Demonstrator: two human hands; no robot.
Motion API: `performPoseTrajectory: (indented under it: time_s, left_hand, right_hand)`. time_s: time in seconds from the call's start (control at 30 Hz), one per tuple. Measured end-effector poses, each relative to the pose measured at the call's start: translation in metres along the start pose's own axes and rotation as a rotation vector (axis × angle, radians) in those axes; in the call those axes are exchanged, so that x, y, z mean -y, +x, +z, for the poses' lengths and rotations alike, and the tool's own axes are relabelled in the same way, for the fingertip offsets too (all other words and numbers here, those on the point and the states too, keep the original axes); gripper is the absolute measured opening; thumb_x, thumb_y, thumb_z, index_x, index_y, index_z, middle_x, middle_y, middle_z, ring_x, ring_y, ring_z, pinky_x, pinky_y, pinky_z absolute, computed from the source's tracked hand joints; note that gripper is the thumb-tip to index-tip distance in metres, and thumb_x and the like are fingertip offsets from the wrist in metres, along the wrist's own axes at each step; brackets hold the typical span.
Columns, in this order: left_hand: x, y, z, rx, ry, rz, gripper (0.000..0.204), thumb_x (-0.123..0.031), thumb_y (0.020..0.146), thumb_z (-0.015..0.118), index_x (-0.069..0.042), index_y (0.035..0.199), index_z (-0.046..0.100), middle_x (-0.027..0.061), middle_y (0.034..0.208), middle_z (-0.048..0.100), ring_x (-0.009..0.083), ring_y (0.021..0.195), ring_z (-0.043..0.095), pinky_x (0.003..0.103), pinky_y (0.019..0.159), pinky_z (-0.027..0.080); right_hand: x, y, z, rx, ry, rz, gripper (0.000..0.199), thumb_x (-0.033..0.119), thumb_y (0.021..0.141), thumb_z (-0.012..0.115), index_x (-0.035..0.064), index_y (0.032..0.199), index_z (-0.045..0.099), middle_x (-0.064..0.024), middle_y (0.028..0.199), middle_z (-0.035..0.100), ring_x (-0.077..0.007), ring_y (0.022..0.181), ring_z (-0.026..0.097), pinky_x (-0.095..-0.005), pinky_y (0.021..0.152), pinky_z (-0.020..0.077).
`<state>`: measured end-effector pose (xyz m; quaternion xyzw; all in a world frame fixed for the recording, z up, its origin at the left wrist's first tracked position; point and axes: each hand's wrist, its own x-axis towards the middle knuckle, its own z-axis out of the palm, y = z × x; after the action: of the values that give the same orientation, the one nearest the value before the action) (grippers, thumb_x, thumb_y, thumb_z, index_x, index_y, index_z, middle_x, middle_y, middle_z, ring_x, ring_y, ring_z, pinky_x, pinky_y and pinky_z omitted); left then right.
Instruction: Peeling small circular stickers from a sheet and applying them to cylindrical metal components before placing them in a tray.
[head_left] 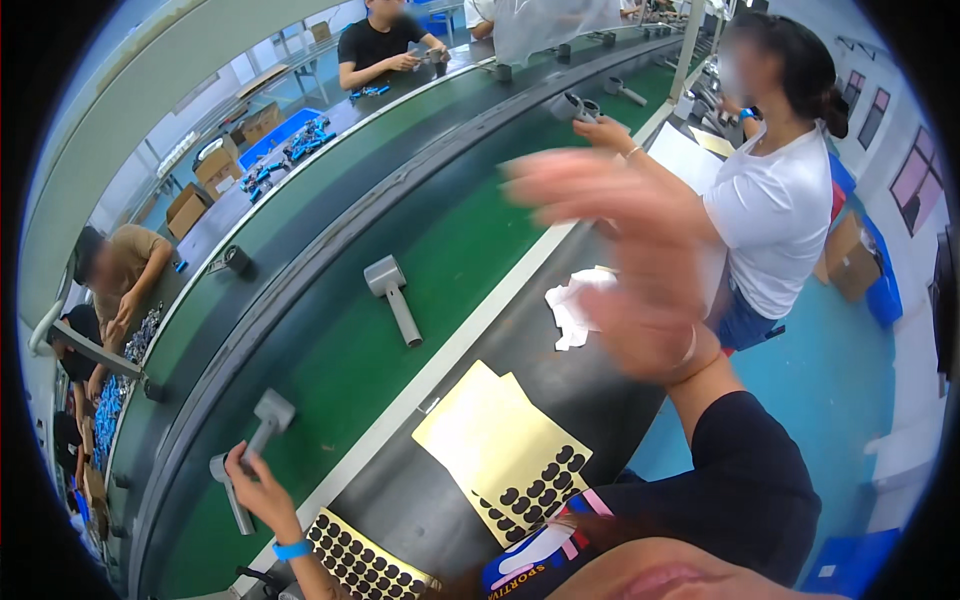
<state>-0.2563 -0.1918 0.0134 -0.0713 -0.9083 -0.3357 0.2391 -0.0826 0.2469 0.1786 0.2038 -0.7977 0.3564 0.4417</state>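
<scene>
Head view: the green belt (pixel 345 385) curves from lower left to upper right, its pale edge rail (pixel 400 409) dividing it from the dark counter (pixel 525 345); along that counter edge lie a pale yellow sheet (pixel 465 425) and, at the near corner, a sheet of dark pads (pixel 372 560). On the belt toward its near end lie an upper grey housing (pixel 274 408) and, beside it, a lower grey housing (pixel 241 515); sound handling would probably take one handle alone, clear of its neighbour. The left hand (pixel 260 492) is half curled, fingertips at the upper handle's end, though whether they close on it cannot be told; the right hand (pixel 640 255), raised above the counter, is motion-blurred, its fingers extended, any hold unreadable
</scene>
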Motion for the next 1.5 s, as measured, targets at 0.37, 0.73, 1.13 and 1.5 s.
performPoseTrajectory:
  time_s: [0.37,0.73,1.13,1.5]
  left_hand:
    - [-0.106,-0.083,-0.073,0.020,-0.035,0.003,0.028,-0.020,0.095,0.057,0.004,0.109,0.052,0.0250,0.103,0.060,0.0294,0.092,0.062,0.037,0.079,0.051]
    - [-0.097,-0.129,-0.060,-0.009,-0.420,-0.082,0.023,-0.004,0.096,0.051,0.009,0.115,0.046,0.0237,0.109,0.058,0.0276,0.099,0.058,0.036,0.088,0.047]
    - [-0.116,-0.145,-0.058,0.153,-0.400,-0.229,0.023,-0.008,0.096,0.051,0.005,0.115,0.048,0.0230,0.114,0.056,0.0288,0.100,0.057,0.039,0.090,0.045]
    - [-0.109,-0.180,-0.015,0.006,-0.646,-0.137,0.041,0.006,0.082,0.060,0.005,0.122,0.050,0.0182,0.118,0.056,0.0237,0.110,0.052,0.032,0.092,0.043]
  right_hand:
    - [0.032,-0.055,-0.161,-0.491,-0.504,-0.009,0.040,0.022,0.087,0.061,0.0016,0.119,0.052,-0.0211,0.125,0.053,-0.0326,0.118,0.051,-0.0397,0.096,0.0420]
    - [0.034,-0.087,-0.215,-0.658,-0.689,0.052,0.035,0.014,0.085,0.060,0.0005,0.116,0.054,-0.0205,0.120,0.056,-0.0314,0.113,0.054,-0.0381,0.092,0.0440]
    - [0.025,-0.102,-0.236,-0.702,-0.754,0.058,0.030,0.006,0.083,0.059,-0.0007,0.113,0.057,-0.0198,0.115,0.058,-0.0300,0.107,0.057,-0.0364,0.088,0.0463]
    - [0.055,-0.032,-0.142,-0.524,-0.718,-0.313,0.028,-0.002,0.081,0.058,-0.0018,0.109,0.059,-0.0192,0.110,0.061,-0.0288,0.102,0.059,-0.0348,0.084,0.0483]
